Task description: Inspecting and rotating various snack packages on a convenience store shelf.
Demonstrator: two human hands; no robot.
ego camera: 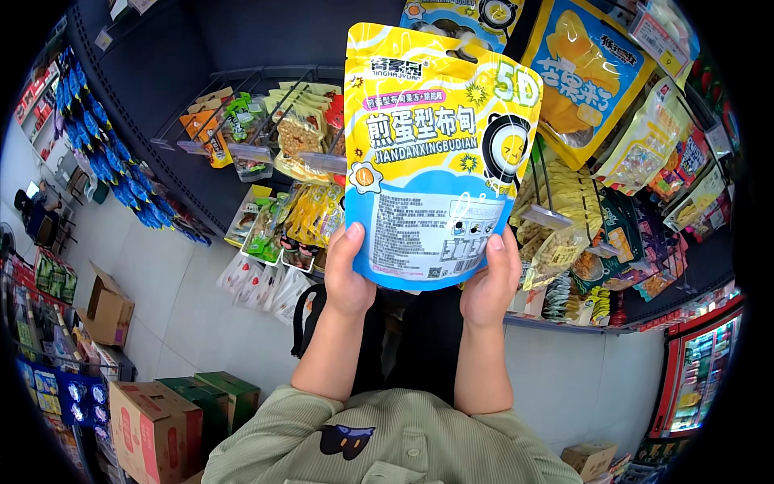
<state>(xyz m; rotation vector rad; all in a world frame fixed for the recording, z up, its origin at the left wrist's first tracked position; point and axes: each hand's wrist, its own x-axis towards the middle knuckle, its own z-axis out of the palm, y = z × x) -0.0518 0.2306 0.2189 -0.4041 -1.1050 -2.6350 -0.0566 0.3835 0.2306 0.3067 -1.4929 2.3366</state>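
A yellow and blue snack pouch [435,163] with a fried-egg print and a panel of small text is held upright in front of my chest. My left hand [349,269] grips its lower left corner, thumb on the face. On the lower right corner my right hand [493,275] has the same kind of hold. The fingers of both hands are hidden behind the pouch. Behind its top edge hangs a similar yellow and blue pouch [459,18], partly covered. To the right of that is a larger mango snack pouch [586,78].
Hanging snack bags [302,130] on wire hooks line the dark shelf [181,36]. More bags [556,242] hang at right. Blue packets [109,145] hang in strips at left. Cardboard boxes [157,429] stand on the tiled floor [199,302]. A red-framed drinks fridge [695,375] is at right.
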